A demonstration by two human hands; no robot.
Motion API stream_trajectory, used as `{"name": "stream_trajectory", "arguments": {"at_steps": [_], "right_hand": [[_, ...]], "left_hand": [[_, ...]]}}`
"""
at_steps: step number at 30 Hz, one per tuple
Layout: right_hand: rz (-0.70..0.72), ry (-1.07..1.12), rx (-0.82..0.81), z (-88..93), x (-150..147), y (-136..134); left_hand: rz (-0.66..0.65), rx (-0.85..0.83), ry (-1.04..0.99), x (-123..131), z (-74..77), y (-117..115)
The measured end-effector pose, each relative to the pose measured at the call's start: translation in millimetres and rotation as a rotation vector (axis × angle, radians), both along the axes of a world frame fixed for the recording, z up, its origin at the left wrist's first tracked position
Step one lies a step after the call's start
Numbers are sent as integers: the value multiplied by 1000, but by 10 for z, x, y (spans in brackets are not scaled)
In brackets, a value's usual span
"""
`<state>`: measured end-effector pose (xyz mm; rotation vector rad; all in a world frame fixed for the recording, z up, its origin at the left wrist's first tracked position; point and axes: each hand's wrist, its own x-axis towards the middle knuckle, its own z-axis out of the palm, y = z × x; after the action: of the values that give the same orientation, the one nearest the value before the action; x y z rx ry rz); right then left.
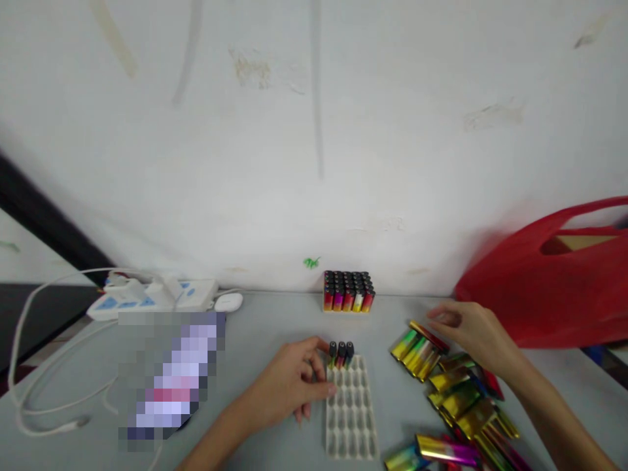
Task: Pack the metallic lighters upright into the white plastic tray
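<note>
A white plastic tray (351, 418) with many small cells lies on the grey table, with three dark-capped lighters (340, 354) standing in its far row. My left hand (290, 383) rests curled against the tray's left edge, fingertips near those lighters. My right hand (468, 330) reaches over a loose pile of shiny rainbow-coloured lighters (456, 399) at the right, fingers bent on the topmost ones (418, 345). A full tray of lighters (348, 291) stands by the wall.
A white power strip (152, 297) with cables (29, 392) sits at the back left beside a small white device (228, 302). A blurred-out object (169, 379) lies left of my left hand. A red bag (549, 288) leans at the right.
</note>
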<state>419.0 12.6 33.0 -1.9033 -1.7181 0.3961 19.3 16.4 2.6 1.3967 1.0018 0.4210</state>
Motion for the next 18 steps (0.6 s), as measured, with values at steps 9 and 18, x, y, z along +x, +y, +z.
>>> {"name": "stream_trajectory", "arguments": {"at_steps": [9,18], "right_hand": [[224,264,-299,-128,168,-92],[171,211,-198,-239,126,-119]], "left_hand": [[-6,10,-5,-2,11,0],[-2,12,-3,11,33,-5]]}}
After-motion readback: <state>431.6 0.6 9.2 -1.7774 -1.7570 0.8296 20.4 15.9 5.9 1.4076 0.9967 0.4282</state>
